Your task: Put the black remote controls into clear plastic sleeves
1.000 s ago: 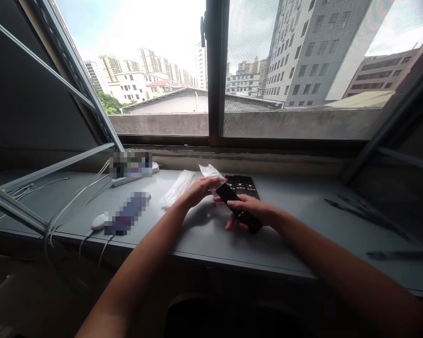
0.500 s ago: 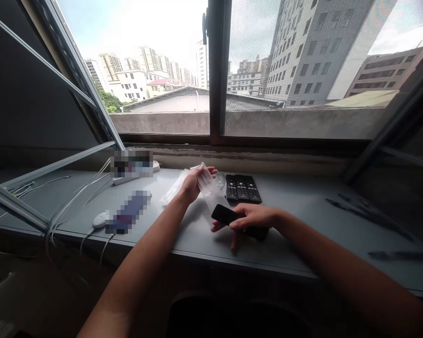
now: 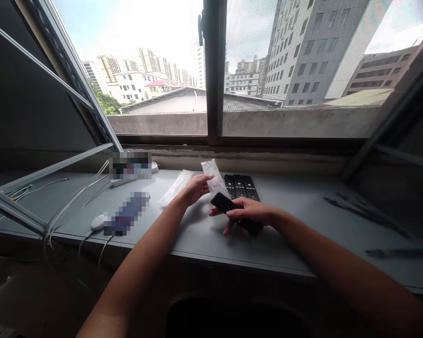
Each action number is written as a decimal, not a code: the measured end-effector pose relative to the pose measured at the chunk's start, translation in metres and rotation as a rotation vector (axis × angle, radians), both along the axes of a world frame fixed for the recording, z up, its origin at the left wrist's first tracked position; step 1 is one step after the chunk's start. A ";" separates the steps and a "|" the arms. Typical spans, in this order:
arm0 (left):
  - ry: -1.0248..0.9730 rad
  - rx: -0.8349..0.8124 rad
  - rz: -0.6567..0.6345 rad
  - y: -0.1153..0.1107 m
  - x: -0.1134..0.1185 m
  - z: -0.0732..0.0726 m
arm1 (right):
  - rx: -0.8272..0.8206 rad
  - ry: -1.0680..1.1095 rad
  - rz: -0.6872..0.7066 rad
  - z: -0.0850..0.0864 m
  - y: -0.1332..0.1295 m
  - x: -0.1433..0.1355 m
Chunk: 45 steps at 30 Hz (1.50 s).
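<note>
Grey desk [image 3: 204,246] is lying beneath both hands. Beyond the right hand and to the right of the left, a row of black remotes [image 3: 246,185] is resting flat, partly hidden by the sleeve. Just left of the left hand, a pile of clear bags [image 3: 176,188] is lying.

Right hand [image 3: 245,212]: closing around the middle of the held remote [image 3: 221,202], thumb on top, fingers partly spread beneath. Left hand [image 3: 198,187]: half curling, fingertips apparently pinching the left edge of a clear sleeve [image 3: 214,177].

Key relation: the remote's long axis is running from near-right to far-left, its bare end pointing toward the left hand; the right is nearer, being in contact. The sleeve is tilting up beyond that end, its lower end meeting or overlapping it in view. Contact or entry: cannot tell.
</note>
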<state>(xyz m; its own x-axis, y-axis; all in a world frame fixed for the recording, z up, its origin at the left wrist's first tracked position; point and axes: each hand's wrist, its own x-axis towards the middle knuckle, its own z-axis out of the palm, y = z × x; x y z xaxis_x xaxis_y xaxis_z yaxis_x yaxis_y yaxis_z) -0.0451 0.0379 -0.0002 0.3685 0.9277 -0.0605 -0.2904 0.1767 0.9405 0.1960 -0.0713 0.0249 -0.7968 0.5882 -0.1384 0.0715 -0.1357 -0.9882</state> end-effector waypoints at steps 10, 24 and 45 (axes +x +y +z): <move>0.027 0.009 0.005 0.003 -0.005 -0.002 | 0.041 0.060 -0.109 -0.009 0.001 -0.007; 0.319 0.163 0.261 0.013 -0.015 -0.002 | 0.001 -0.009 0.061 -0.008 0.005 -0.003; 1.689 0.221 0.197 0.035 -0.069 0.032 | -0.197 0.127 -0.155 -0.015 0.012 -0.004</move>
